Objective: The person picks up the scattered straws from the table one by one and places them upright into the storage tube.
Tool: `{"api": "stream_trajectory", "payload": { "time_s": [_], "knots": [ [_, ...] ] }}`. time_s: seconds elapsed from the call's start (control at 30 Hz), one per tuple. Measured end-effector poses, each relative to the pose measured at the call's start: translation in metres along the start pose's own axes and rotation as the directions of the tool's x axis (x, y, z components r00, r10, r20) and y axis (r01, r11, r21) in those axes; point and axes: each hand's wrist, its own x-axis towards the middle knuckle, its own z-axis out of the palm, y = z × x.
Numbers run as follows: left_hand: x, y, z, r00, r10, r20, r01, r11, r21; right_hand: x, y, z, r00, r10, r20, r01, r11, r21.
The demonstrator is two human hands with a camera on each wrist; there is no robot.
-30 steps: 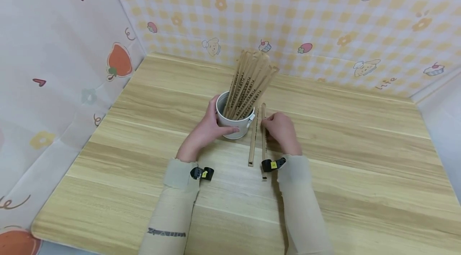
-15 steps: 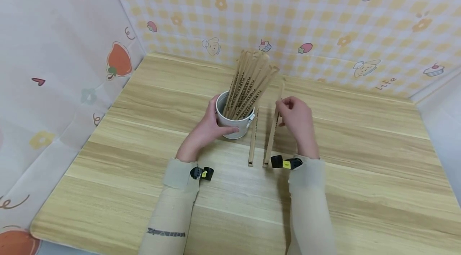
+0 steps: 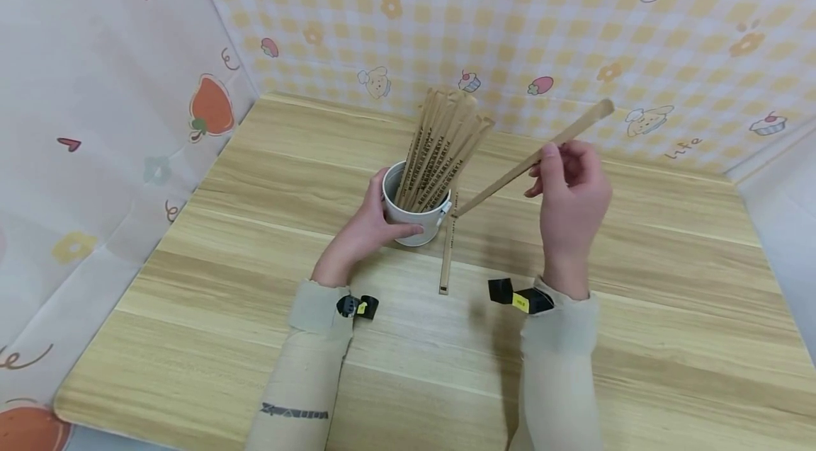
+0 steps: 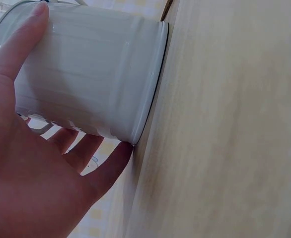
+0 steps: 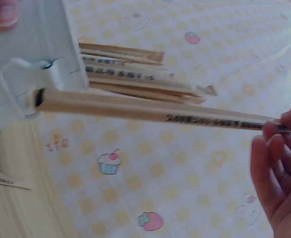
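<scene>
My left hand [image 3: 363, 228] is wrapped around a small white metal bucket [image 3: 433, 226], its thumb across the front wall. In the left wrist view the bucket [image 4: 91, 69] stands with its base at the table. Several straws in brown paper wrappers [image 3: 440, 153] lean out of the bucket towards the back right. My right hand [image 3: 576, 196] pinches one paper-wrapped straw [image 3: 503, 180] near its upper end, raised and slanting. In the right wrist view this straw's [image 5: 135, 108] lower end overlaps the bucket's handle. Another wrapped straw [image 3: 448, 256] lies on the table just right of the bucket.
The wooden table [image 3: 637, 309] runs back to a yellow checked cloth wall [image 3: 574, 26] with cartoon prints. A white printed sheet [image 3: 115, 118] hangs along the left edge. Both wrists wear black straps with small cameras.
My right hand has lifted a wrapped straw off the table and moved right and upward, tilting it. The left hand and the bucket have stayed put.
</scene>
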Motion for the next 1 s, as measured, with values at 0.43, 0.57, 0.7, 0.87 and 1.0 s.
{"api": "stream_trajectory", "payload": {
  "time_s": [0.43,0.57,0.7,0.87,1.0],
  "knots": [
    [0.001,-0.002,0.0,1.0,-0.007,-0.002,0.007,1.0,0.0,-0.008,-0.033,0.005,0.977,-0.155,-0.148,0.186,0.957,0.224],
    [0.001,-0.001,0.0,1.0,-0.003,-0.001,0.003,1.0,-0.003,-0.009,-0.035,0.009,0.98,-0.157,-0.119,0.182,0.955,0.233],
    [0.001,-0.001,0.0,1.0,-0.004,0.003,0.004,1.0,0.0,-0.011,-0.03,0.014,0.985,-0.168,-0.048,0.174,0.967,0.187],
    [0.001,-0.001,0.0,1.0,-0.013,0.002,0.013,1.0,0.004,-0.013,-0.021,0.023,0.986,-0.164,0.041,0.159,0.983,0.096],
    [0.001,-0.002,0.0,1.0,-0.022,-0.004,0.022,1.0,0.013,-0.017,-0.013,0.031,0.989,-0.104,0.106,0.105,0.994,0.0]
  ]
}}
